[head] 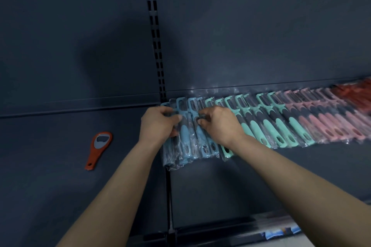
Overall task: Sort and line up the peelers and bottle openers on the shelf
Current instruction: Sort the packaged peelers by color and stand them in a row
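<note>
Well, left hand (158, 124) and right hand (218, 124) on wrapped blue peelers (184, 133).

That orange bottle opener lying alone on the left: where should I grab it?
Pinch the orange bottle opener across its narrow handle from above. It lies flat, metal head toward the back wall, bare shelf on both sides. The left hand is nearer, but holds blue peelers.

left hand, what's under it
Bagged blue peelers at the row's left end lie under the left hand, fingers curled over them. How many it covers cannot be seen.
</note>
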